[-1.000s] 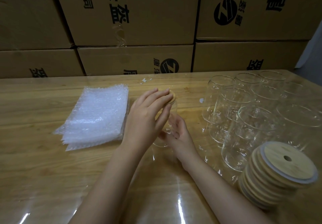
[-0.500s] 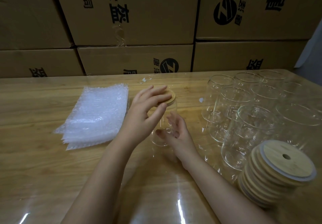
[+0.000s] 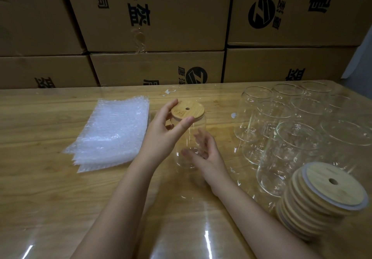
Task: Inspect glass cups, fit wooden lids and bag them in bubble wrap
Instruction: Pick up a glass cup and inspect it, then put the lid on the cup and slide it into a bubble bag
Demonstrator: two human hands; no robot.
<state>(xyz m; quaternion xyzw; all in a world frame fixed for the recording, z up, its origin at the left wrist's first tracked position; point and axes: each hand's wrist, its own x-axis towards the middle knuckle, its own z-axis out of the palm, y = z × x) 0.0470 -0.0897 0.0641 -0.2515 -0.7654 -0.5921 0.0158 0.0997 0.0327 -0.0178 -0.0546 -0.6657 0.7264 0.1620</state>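
A clear glass cup (image 3: pixel 199 124) stands upright at the middle of the table with a round wooden lid (image 3: pixel 189 110) with a small hole on its mouth. My left hand (image 3: pixel 161 136) pinches the lid's edge, fingers at its left side and thumb at its near side. My right hand (image 3: pixel 210 158) holds the cup low down, thumb in front and fingers behind, seen through the glass. A pile of bubble-wrap bags (image 3: pixel 112 131) lies flat to the left of my left hand.
Several empty glass cups (image 3: pixel 291 138) stand close together at the right. A leaning stack of wooden lids (image 3: pixel 322 200) sits at the near right. Printed cardboard boxes (image 3: pixel 161 17) form a wall behind the wooden table (image 3: pixel 50 198), which has a glossy clear cover.
My left hand slid off the top of the lid to its edge, so the lid's face and hole now show. My right hand stays low on the cup.
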